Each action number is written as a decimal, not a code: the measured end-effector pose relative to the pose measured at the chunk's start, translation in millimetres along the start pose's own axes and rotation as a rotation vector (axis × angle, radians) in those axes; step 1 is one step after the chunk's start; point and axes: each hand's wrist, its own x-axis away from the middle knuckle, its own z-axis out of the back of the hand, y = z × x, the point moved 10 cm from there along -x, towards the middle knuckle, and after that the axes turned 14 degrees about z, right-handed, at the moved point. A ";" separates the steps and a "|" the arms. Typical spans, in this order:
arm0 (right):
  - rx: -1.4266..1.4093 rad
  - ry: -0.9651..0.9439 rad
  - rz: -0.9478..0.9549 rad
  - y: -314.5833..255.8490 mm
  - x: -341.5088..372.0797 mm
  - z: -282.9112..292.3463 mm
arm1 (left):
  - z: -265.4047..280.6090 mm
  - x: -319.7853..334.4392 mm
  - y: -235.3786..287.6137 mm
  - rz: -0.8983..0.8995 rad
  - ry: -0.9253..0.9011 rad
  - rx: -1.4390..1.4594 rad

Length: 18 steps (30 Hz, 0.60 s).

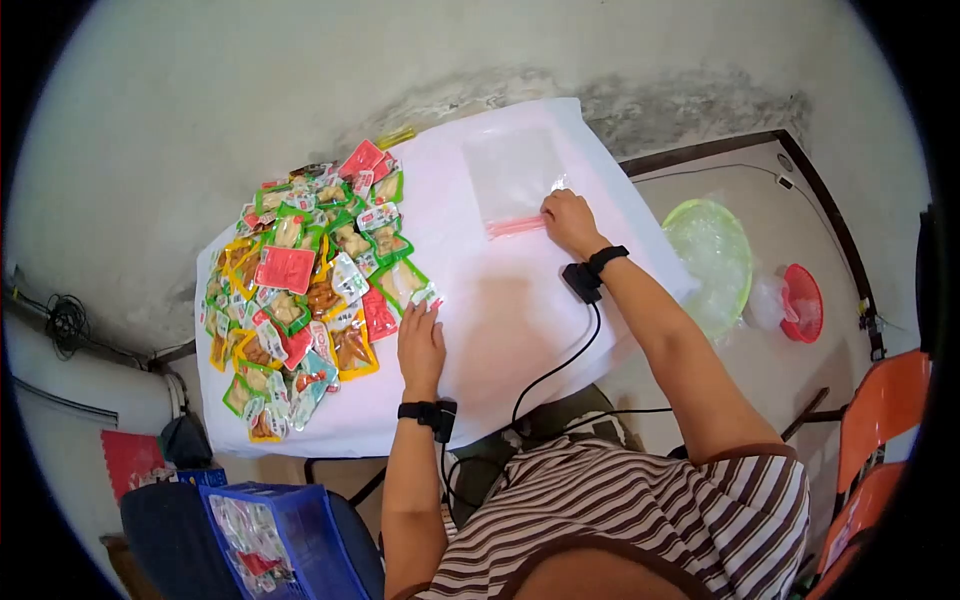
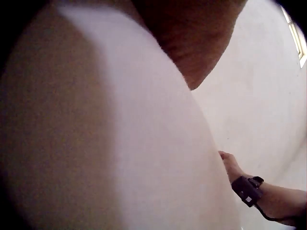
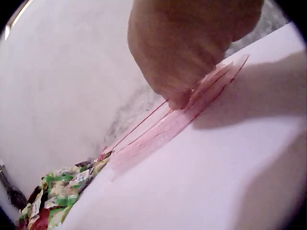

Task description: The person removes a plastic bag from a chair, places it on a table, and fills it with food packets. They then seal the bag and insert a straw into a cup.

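Clear zip-lock bags [image 1: 512,175] lie in a flat stack on the white-covered table, their pink-red zip edges toward the person. My right hand [image 1: 573,224] is at the right end of those edges, its fingers bent down and pinching the zip edge [image 3: 158,132] in the right wrist view. My left hand [image 1: 421,348] rests on the cloth with fingers extended and holds nothing. Its fingertips are right beside a large pile of sealed snack packets [image 1: 290,265] in green, yellow and red. The left wrist view shows mostly cloth, with the left palm [image 2: 192,43] at the top.
The white tablecloth [image 1: 480,340] covers the table up to the wall. On the floor at right stand a green basin [image 1: 742,300] with clear plastic in it and a red basket [image 1: 817,325]. A blue crate [image 1: 325,540] of packets is at lower left, orange chairs [image 1: 870,420] at right.
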 end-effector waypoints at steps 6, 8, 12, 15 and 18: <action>-0.066 0.198 0.005 4.3 -4.4 22.9 | 6.5 7.4 9.5 -0.047 0.011 -0.001; -0.098 0.276 -0.006 8.4 -5.6 27.4 | 10.8 6.8 21.2 -0.061 0.018 -0.040; -0.183 0.300 -0.042 13.5 -5.0 29.9 | 15.1 9.1 27.8 -0.082 0.045 -0.093; -0.124 0.210 0.022 5.8 -7.8 28.8 | 13.5 12.0 27.6 -0.082 0.067 -0.073; -0.076 0.022 0.057 -2.9 -6.2 8.0 | 15.1 12.8 23.1 -0.077 0.111 -0.050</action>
